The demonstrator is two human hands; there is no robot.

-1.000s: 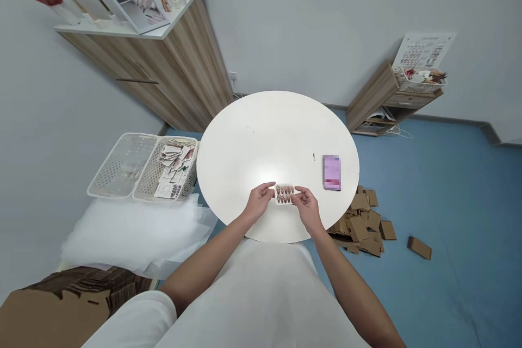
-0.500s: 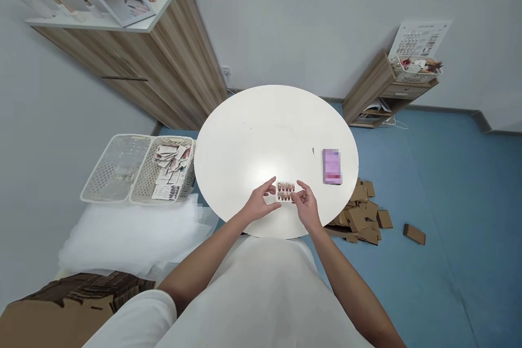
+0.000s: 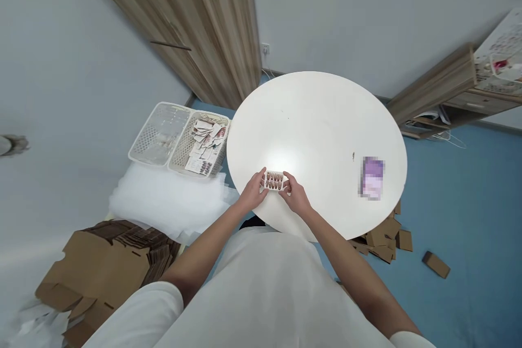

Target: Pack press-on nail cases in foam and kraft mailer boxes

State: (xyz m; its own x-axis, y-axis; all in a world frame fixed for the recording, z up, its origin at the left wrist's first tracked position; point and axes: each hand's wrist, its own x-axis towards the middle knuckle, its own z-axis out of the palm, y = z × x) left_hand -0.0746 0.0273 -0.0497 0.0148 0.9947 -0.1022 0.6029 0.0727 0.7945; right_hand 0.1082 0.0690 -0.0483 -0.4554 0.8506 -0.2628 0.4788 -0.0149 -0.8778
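Note:
A small card of press-on nails, with two rows of brownish glossy nails on white, is held over the near edge of the round white table. My left hand grips its left end between thumb and fingers. At the opposite end, my right hand pinches the card in the same way. Both hands are closed on it, and the nails face up towards me.
A pixelated purple item lies on the table's right side. Left of the table, a white basket holds several nail cards, above white foam sheets and flat brown cardboard. Small brown boxes lie on the floor at right.
My view has turned left, so the table appears farther right. My left hand, apart from the card before, now grips its left end; my right hand keeps hold of the right end.

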